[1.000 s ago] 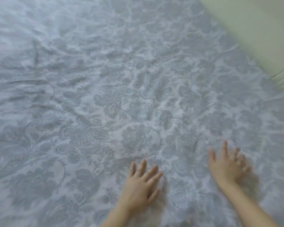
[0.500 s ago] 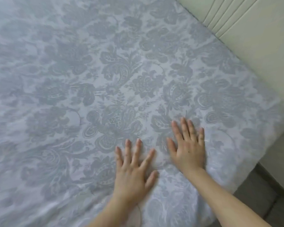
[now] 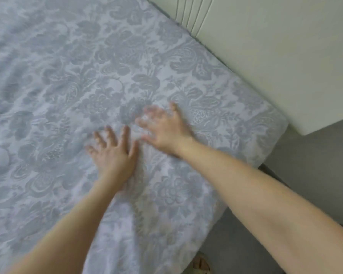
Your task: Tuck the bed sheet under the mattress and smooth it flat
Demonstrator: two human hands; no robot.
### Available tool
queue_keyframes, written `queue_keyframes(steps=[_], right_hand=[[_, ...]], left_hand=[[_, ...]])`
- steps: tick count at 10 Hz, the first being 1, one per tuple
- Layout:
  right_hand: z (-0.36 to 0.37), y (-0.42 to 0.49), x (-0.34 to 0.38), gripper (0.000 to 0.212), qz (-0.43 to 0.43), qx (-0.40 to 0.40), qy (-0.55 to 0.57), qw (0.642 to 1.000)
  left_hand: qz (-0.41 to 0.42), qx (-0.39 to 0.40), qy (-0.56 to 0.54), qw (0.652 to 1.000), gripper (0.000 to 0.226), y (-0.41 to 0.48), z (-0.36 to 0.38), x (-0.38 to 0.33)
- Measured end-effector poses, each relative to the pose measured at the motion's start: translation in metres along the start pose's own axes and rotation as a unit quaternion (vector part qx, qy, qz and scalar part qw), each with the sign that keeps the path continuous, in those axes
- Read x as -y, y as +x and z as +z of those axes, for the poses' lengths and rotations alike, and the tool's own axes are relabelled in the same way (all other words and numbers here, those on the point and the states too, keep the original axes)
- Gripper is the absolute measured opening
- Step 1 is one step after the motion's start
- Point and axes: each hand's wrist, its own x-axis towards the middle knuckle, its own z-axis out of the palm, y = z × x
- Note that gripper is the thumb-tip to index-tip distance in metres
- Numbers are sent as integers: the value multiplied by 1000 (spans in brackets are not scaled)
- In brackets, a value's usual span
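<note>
Now two hands flat on one floral bed sheet (image 3: pixel 87 76): left hand (image 3: pixel 114 157) and right hand (image 3: pixel 164 131), fingers spread wide, side by side

The bed sheet (image 3: pixel 67 76) lies over the bed and runs out of view to the left. Both hands rest flat on it near the bed's right corner (image 3: pixel 273 131). The left hand (image 3: pixel 113 157) is just beside the right hand (image 3: pixel 164 131) and nearer to me. A board (image 3: pixel 265 46) stands against the bed's far right edge, and the floor (image 3: pixel 315 165) lies right of the corner.
</note>
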Motion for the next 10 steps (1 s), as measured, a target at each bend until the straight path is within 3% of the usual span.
queue_keyframes(steps=[1,2,3,4,5,6,7,8,9,10], right_hand=[[44,-59,-99,59,221,-63,33,973],[53,-119,-143,63,386,29,96,917],[24,-127,-134,66,456,53,133,879],[-18,-102,-90,64,269,-55,129,953],[-49,-51,6,72,-19,-60,153,986],[-57,-11,114,70,-150,76,158,973],[-24,-32,194,68,-265,100,113,952],[27,-113,213,60,-400,41,76,912],[31,-175,191,55,-490,122,-14,863],[-8,-182,180,48,-496,189,-28,847]], left_hand=[[120,-1,32,992,57,-18,32,-90],[233,31,22,972,53,-57,47,-147],[318,81,-25,944,50,-70,27,-138],[182,6,-68,981,50,-77,-12,-53],[-127,-26,40,991,54,-95,-37,98],[-372,59,75,923,63,-148,-41,242],[-434,99,24,895,65,-229,3,304],[-410,60,-14,910,58,-302,50,287],[-420,92,-37,902,57,-338,56,261],[-396,164,-95,899,58,-363,49,247]])
